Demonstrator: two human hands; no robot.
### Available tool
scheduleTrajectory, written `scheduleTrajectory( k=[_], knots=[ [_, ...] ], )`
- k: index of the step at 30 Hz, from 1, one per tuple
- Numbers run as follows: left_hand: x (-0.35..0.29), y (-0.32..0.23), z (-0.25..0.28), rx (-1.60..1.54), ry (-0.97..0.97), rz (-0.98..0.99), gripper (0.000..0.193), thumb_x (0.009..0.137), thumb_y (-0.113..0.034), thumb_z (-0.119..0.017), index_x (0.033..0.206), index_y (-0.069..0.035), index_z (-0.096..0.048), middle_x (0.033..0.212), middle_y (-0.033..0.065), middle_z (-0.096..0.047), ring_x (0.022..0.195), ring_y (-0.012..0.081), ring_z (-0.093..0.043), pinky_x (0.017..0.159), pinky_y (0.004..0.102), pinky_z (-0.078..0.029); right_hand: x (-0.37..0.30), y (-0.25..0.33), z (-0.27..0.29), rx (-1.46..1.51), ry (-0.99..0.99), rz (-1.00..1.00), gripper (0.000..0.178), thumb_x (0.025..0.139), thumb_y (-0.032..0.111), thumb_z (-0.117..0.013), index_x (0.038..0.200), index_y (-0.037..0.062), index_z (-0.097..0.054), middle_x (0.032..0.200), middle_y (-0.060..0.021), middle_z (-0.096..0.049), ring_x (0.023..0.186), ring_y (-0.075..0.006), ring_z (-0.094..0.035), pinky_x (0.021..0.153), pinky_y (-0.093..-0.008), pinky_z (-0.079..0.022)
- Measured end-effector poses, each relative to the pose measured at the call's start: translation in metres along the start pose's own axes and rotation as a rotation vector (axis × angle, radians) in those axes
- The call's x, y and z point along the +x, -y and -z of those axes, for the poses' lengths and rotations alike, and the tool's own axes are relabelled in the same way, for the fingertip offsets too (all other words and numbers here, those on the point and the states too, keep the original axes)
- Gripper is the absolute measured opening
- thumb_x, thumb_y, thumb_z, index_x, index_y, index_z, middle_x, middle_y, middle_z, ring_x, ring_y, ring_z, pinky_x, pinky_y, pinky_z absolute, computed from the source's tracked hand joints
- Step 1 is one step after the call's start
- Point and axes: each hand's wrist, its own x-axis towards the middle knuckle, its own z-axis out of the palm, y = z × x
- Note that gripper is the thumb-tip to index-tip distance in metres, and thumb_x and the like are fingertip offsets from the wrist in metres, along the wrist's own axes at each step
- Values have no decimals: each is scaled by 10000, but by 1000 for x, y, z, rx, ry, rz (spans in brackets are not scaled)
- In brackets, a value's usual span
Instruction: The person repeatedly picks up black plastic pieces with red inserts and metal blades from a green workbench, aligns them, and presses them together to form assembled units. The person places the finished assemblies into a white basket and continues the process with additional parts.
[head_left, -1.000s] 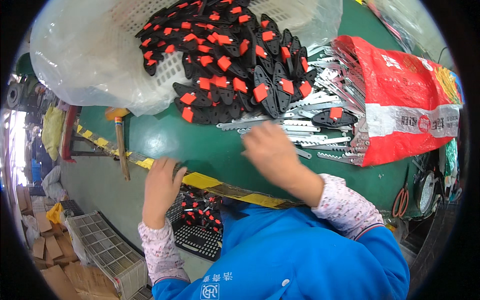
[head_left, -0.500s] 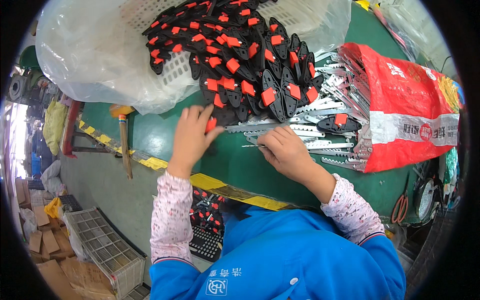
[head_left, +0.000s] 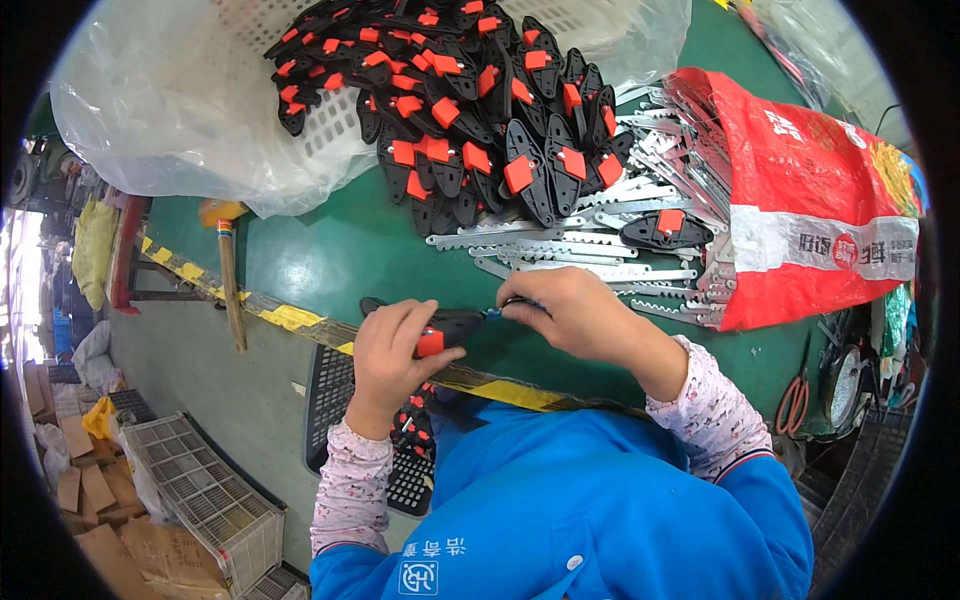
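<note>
My left hand (head_left: 392, 350) is closed around a black oval plastic piece with a red block (head_left: 458, 324), holding it over the front of the green table. Close to its right end, my right hand (head_left: 570, 312) pinches a thin metal strip (head_left: 492, 314), mostly hidden by the fingers. Whether the strip's tip is inside the piece, I cannot tell. Beyond the hands lie many flat toothed metal strips (head_left: 540, 250). A heap of similar black pieces with red blocks (head_left: 445, 110) fills the far middle. One single black piece (head_left: 665, 232) rests on the strips.
Clear plastic sheeting (head_left: 160, 120) surrounds the heap's basket. A red bag (head_left: 800, 270) sits on the right, with scissors (head_left: 793, 402) near the table edge. A hammer (head_left: 228, 270) lies on the left edge. Below are a black crate (head_left: 328, 400) and a pale crate (head_left: 210, 500).
My left hand has drawn a black piece with a red block off the heap toward me. My right hand has come nearer with the strip, to the piece's end.
</note>
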Motion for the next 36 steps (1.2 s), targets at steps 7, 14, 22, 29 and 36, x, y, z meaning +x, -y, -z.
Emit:
scheduleTrajectory(
  k=[7,14,22,29,36],
  knots=[
    [14,-5,16,102,77,17,706,618,-263,-966,1225,-55,-671,1039,130,-684,894,340,-667,766,444,-540,-8,2,15,39,-58,-100,149,949,126,-729,1068,41,-699,897,-182,-721,820,-396,-703,721,-455,-544],
    [11,-12,18,105,157,-8,674,639,-273,-957,1212,-56,-676,1023,111,-676,877,317,-663,738,425,-536,-13,-1,18,14,46,-68,150,945,136,-737,1042,34,-686,883,-182,-723,804,-395,-706,710,-454,-542],
    [23,-39,18,-78,169,-113,705,619,-277,-967,1220,-61,-669,1015,129,-676,861,330,-672,731,425,-543,-25,0,-4,26,126,-52,160,950,189,-714,1048,68,-677,866,-208,-720,838,-451,-693,725,-536,-533],
    [17,-37,25,10,194,-2,664,639,-273,-955,1200,-45,-683,970,113,-658,850,329,-666,735,429,-543,-40,4,32,147,26,-104,128,947,102,-732,1036,19,-694,831,-162,-717,744,-314,-717,708,-383,-551],
    [13,-42,22,9,205,-2,657,639,-273,-956,1193,-46,-687,961,111,-656,841,325,-664,736,429,-545,-42,14,38,80,120,-135,129,946,102,-732,1030,14,-689,857,-155,-743,776,-314,-735,712,-375,-559]
  ],
)
